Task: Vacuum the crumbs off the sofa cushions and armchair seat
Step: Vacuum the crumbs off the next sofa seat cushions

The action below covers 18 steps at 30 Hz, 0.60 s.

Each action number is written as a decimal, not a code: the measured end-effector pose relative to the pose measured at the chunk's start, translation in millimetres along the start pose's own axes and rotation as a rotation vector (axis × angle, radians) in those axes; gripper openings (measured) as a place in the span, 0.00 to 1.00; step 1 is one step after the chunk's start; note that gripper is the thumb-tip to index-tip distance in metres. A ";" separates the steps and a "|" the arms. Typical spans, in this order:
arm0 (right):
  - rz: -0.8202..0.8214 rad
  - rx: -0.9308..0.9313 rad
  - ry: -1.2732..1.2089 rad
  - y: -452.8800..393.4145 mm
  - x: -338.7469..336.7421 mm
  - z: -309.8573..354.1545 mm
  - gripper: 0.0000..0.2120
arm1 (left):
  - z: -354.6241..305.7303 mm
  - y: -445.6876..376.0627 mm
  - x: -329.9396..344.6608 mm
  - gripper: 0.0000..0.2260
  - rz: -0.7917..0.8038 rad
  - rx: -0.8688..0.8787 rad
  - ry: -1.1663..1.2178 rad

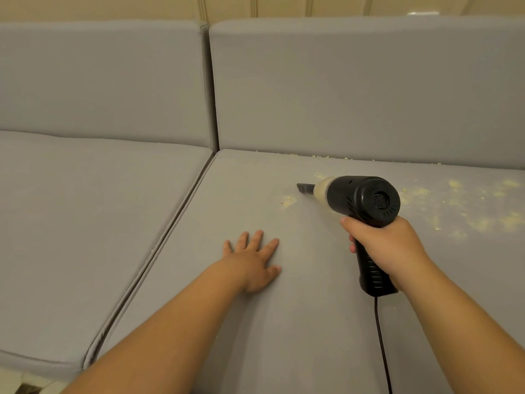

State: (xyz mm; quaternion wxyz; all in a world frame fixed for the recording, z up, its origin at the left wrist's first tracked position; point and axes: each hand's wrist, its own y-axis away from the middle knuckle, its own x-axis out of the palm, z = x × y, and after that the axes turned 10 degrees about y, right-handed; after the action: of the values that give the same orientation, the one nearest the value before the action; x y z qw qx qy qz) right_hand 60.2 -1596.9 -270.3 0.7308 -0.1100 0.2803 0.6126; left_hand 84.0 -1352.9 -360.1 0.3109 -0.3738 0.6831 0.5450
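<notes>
Crumbs (454, 206), pale yellow, are seen scattered across the right side of the grey sofa seat cushion (255, 322), and more are strung along the crease where that cushion meets the back cushion (369, 86). A small clump of crumbs (288, 201) is picked out just below and left of the nozzle (305, 188), very near it; whether it is touched cannot be told.

The handheld vacuum (363, 199), black with a cord (382, 345) trailing from the base of its grip toward the bottom edge, is held by the right hand (389, 245), fingers wrapped tight round the handle. Its barrel is pointed away and to the left, the slim dark nozzle angled down at the cushion. Between nozzle and black body a pale translucent cup (322, 191) is fitted; it looks cream-coloured, but what is inside it cannot be made out.

The left hand (254, 263) is laid flat on the same cushion, fingers spread and straight, palm down, nothing held. It is set well apart from the vacuum, toward the seam (170, 223) that divides this cushion from the left seat cushion (85, 223). A few specks are seen along that seam. Above the left seat cushion a second back cushion (99, 81) is stood upright, and a cream panelled wall (255, 5) is glimpsed behind.
</notes>
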 end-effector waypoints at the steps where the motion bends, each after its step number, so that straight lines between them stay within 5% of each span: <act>1: 0.002 0.006 -0.006 1.2 -1.2 0.3 0.13 | 0.8 -0.2 0.7 0.31 0.000 0.002 -0.003; 18: 0.049 -0.001 0.038 15.7 -11.4 4.9 0.11 | 2.4 -6.1 5.5 0.32 -0.012 0.003 -0.007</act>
State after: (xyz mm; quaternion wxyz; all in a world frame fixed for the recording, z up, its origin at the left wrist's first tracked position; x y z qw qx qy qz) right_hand 45.5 -1600.5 -257.3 0.7101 -0.1151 0.2962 0.6283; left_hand 86.3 -1352.3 -368.3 0.3173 -0.3756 0.6805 0.5433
